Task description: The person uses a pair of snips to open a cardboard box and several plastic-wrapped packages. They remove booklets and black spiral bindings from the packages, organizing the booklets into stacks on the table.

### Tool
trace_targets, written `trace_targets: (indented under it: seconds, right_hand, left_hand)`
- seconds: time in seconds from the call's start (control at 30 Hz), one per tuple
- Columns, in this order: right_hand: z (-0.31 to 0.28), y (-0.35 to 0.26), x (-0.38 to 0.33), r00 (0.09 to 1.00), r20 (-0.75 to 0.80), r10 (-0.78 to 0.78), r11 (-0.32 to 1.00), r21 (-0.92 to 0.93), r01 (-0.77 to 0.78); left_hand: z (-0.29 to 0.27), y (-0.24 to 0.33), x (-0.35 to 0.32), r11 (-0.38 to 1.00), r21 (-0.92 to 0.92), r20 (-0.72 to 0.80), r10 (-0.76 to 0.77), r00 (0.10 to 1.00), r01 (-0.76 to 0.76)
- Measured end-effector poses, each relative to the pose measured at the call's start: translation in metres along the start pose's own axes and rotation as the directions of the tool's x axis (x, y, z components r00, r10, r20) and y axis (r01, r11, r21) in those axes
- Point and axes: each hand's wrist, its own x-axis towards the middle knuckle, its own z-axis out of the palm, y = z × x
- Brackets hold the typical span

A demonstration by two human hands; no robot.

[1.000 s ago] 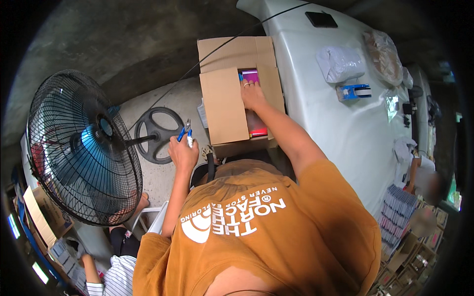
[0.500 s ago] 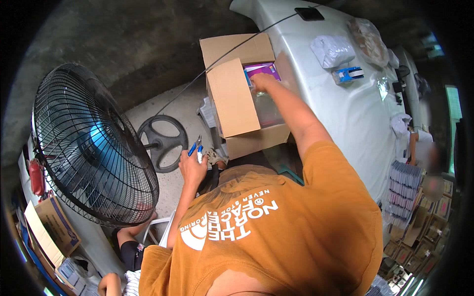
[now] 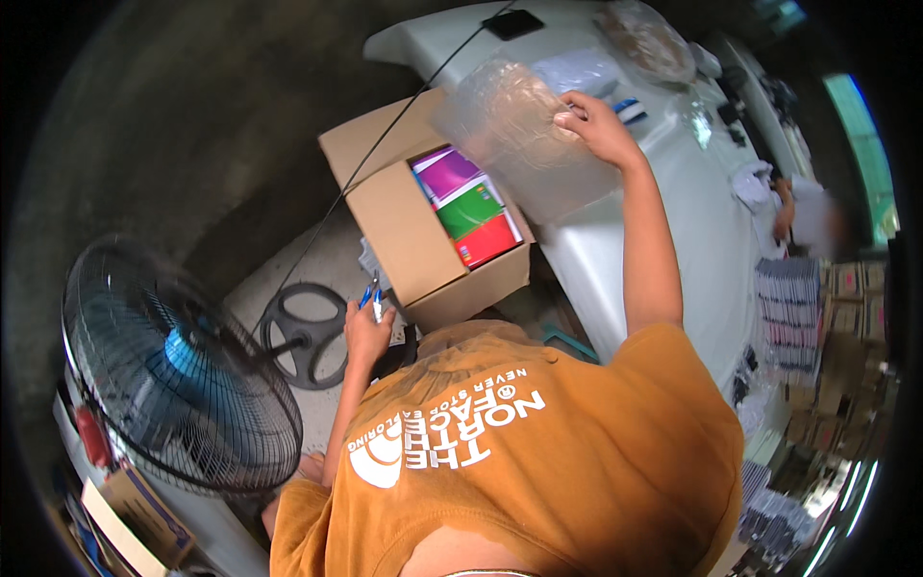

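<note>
My right hand (image 3: 598, 127) is raised over the right side of the carton. Its thumb and fingers pinch the edge of a clear plastic sheet or bag (image 3: 519, 120), which hangs in the air beside the box. Below it stands an open cardboard box (image 3: 409, 231) with its flaps spread. Flat purple, green (image 3: 471, 214) and red printed covers show inside it, perhaps of books. Near the box's lower left corner my left hand (image 3: 367, 335) is closed around small pliers-like cutters (image 3: 371, 292) with blue and white handles, jaws pointing up.
A large black fan (image 3: 183, 365) stands at left, near its round slotted base (image 3: 306, 332). A black cord crosses above the box. The white-covered table (image 3: 615, 260) at right bears a phone (image 3: 514, 24) and plastic packs. Another person's arm and stacked bundles (image 3: 788, 313) are farther right.
My right hand has come up out of the box and to the right, lifting the clear plastic. The coloured covers are now exposed. My left hand keeps the cutters. The view has shifted.
</note>
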Motion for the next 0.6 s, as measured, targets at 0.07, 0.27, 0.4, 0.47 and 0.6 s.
trace_targets:
  seconds: [0.07,0.27,0.4,0.47,0.6]
  right_hand:
    - [-0.02,0.0,-0.033,0.992,-0.113,0.063,0.964,0.263,-0.031]
    - [-0.028,0.056,-0.113,0.922,-0.297,0.248,0.608,0.789,0.091]
    - [-0.022,0.099,-0.152,0.783,-0.428,0.452,0.536,0.832,0.146]
    - [-0.019,0.117,-0.165,0.667,-0.511,0.542,0.658,0.752,0.042]
    - [-0.003,0.169,-0.186,0.462,-0.702,0.542,0.803,0.27,-0.531]
  left_hand:
    - [0.003,0.012,0.014,0.999,-0.01,0.017,0.031,0.999,-0.031]
    - [0.024,0.059,0.051,0.994,0.013,0.129,0.106,0.986,-0.109]
    - [0.053,0.077,0.075,0.954,0.223,0.137,0.174,0.975,-0.201]
    - [0.071,0.084,0.086,0.893,0.399,0.106,0.182,0.978,-0.209]
    - [0.104,0.083,0.109,0.857,0.496,-0.045,0.189,0.981,-0.142]
